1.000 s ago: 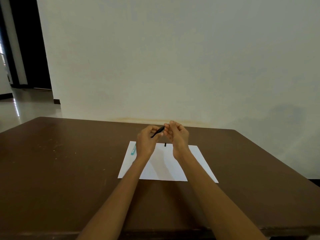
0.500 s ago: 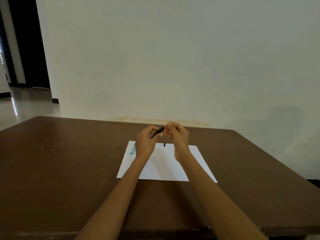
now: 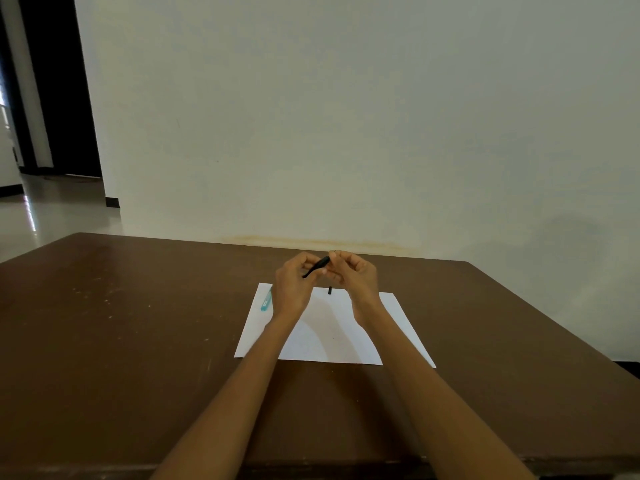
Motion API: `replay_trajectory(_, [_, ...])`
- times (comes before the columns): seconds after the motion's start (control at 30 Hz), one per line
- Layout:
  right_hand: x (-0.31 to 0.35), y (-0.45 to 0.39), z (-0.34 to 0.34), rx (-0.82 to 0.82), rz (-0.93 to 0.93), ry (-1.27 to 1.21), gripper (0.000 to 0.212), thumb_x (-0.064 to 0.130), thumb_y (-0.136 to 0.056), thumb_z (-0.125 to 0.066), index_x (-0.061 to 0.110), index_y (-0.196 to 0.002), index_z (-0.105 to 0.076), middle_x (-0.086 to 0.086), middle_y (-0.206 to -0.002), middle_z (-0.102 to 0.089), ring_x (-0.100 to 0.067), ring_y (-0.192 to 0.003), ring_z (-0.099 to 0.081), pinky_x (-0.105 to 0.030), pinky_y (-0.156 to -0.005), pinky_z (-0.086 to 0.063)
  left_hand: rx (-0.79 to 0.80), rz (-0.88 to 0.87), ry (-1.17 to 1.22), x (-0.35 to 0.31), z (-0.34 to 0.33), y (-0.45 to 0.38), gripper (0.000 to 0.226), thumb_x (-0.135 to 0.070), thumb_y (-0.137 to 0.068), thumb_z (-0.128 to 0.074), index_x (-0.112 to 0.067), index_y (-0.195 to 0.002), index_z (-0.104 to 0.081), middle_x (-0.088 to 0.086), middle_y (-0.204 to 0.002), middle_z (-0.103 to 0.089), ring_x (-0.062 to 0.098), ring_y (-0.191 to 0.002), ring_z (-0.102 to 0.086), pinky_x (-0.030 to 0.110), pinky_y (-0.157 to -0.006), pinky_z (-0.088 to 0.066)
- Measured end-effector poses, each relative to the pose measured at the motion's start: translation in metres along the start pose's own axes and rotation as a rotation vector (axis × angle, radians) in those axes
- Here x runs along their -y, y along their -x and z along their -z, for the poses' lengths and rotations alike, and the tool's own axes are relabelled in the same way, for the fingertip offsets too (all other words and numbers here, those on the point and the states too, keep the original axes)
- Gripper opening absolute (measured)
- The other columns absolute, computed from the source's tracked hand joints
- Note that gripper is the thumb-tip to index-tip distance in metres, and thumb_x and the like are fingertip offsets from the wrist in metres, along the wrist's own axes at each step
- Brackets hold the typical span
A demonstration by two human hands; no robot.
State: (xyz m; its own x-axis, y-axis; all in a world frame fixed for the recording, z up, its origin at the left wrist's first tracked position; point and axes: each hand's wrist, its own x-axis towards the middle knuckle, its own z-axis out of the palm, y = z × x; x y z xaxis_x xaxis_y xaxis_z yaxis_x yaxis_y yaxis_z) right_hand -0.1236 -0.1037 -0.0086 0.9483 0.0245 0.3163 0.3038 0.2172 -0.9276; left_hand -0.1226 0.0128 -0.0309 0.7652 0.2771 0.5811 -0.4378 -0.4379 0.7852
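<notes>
A person's two hands meet above the brown bench [image 3: 121, 323], toward its far edge. The left hand [image 3: 292, 289] curls round the lower end of a slim black pen [image 3: 317, 266], and the right hand [image 3: 353, 282] pinches its raised tip. Beneath them lies a white sheet of paper [image 3: 332, 337], with a small black piece [image 3: 330, 290] on it and a blue pen [image 3: 266, 301] at its left edge.

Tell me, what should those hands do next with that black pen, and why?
Probably the right hand should let go and reach down for the small black cap on the white paper. It and the left hand both pinch the black pen above the sheet, while the cap lies apart just beneath them.
</notes>
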Motion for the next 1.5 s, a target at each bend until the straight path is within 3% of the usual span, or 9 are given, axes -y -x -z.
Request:
replay_trajectory(0.33, [-0.005, -0.001, 0.007, 0.031, 0.022, 0.017, 0.021, 0.008, -0.089, -0.063, -0.002, -0.107, -0.069, -0.016, -0.09, -0.071, -0.025, -0.084, -0.069, -0.038, -0.087, -0.057, 0.031, 0.033, 0.037, -0.001, 0.0, 0.001, 0.005, -0.025, -0.083, -0.068, -0.026, -0.083, -0.063, -0.008, -0.077, -0.066, 0.017, -0.075, -0.066, 0.038, -0.072, -0.055])
replay_trajectory(0.6, [-0.007, -0.011, 0.021, -0.095, 0.002, 0.065, 0.021, 0.004, -0.09, -0.061, -0.004, -0.108, -0.068, -0.011, -0.084, -0.07, -0.016, -0.074, -0.067, -0.021, -0.074, -0.058, 0.027, 0.08, 0.132, -0.005, -0.001, 0.003, 0.007, -0.021, -0.082, -0.069, -0.024, -0.085, -0.063, -0.004, -0.082, -0.068, 0.016, -0.071, -0.067, 0.02, -0.064, -0.052])
replay_trajectory(0.73, [-0.012, -0.027, 0.045, -0.246, 0.021, 0.634, 0.022, 0.001, -0.089, -0.055, -0.002, -0.104, -0.071, -0.012, -0.089, -0.073, -0.02, -0.079, -0.067, -0.031, -0.084, -0.055, -0.054, 0.191, 0.352, -0.009, -0.002, -0.003, 0.007, -0.021, -0.084, -0.067, -0.024, -0.089, -0.063, 0.002, -0.091, -0.07, 0.016, -0.068, -0.068, 0.026, -0.068, -0.056])
replay_trajectory(0.8, [-0.015, -0.034, 0.053, -0.117, 0.065, 1.048, 0.023, -0.003, -0.086, -0.051, -0.002, -0.093, -0.073, -0.018, -0.098, -0.072, -0.033, -0.093, -0.068, -0.038, -0.083, -0.055, -0.053, 0.234, 0.439, -0.01, -0.003, -0.01, 0.007, -0.023, -0.083, -0.068, -0.024, -0.088, -0.063, 0.0, -0.09, -0.07, 0.016, -0.068, -0.068, 0.026, -0.07, -0.056])
replay_trajectory(0.87, [-0.017, -0.038, 0.057, 0.02, 0.057, 1.359, 0.028, -0.002, -0.085, -0.049, 0.011, -0.076, -0.073, -0.012, -0.09, -0.071, -0.034, -0.088, -0.066, -0.038, -0.075, -0.055, -0.037, 0.26, 0.501, -0.008, -0.006, -0.016, 0.008, -0.022, -0.083, -0.069, -0.021, -0.089, -0.064, 0.0, -0.089, -0.071, 0.016, -0.067, -0.067, 0.025, -0.07, -0.055])
replay_trajectory(1.03, [-0.018, -0.051, 0.05, 0.12, 0.002, 1.637, 0.019, 0.018, -0.089, -0.058, 0.016, -0.098, -0.074, -0.002, -0.102, -0.074, -0.025, -0.094, -0.068, -0.032, -0.078, -0.049, 0.002, 0.268, 0.493, 0.0, -0.012, -0.018, 0.006, -0.021, -0.083, -0.068, -0.022, -0.084, -0.063, 0.003, -0.09, -0.071, 0.013, -0.061, -0.065, 0.017, -0.059, -0.05])
replay_trajectory(1.27, [-0.021, -0.055, 0.042, 0.046, -0.055, 1.619, 0.01, 0.014, -0.084, -0.059, 0.008, -0.084, -0.067, -0.006, -0.085, -0.069, -0.028, -0.084, -0.066, -0.027, -0.065, -0.04, 0.041, 0.263, 0.485, -0.001, -0.014, -0.019, 0.006, -0.022, -0.083, -0.068, -0.025, -0.084, -0.064, 0.001, -0.09, -0.072, 0.011, -0.061, -0.065, 0.016, -0.058, -0.049])
replay_trajectory(1.4, [-0.019, -0.059, 0.035, -0.064, -0.081, 1.103, 0.024, 0.009, -0.081, -0.056, 0.009, -0.059, -0.047, -0.004, -0.063, -0.047, -0.017, -0.062, -0.044, -0.023, -0.052, -0.033, 0.038, 0.256, 0.48, -0.001, -0.014, -0.019, 0.007, -0.021, -0.082, -0.069, -0.027, -0.082, -0.064, 0.0, -0.088, -0.072, 0.012, -0.064, -0.066, 0.015, -0.058, -0.049])
replay_trajectory(1.5, [-0.007, -0.057, 0.022, -0.072, -0.037, 0.714, 0.011, 0.012, -0.083, -0.062, 0.012, -0.072, -0.061, 0.004, -0.07, -0.059, -0.009, -0.07, -0.052, -0.015, -0.059, -0.038, 0.026, 0.255, 0.449, -0.001, -0.013, -0.018, 0.007, -0.023, -0.082, -0.069, -0.028, -0.082, -0.064, -0.003, -0.087, -0.072, 0.011, -0.062, -0.068, 0.019, -0.062, -0.051])
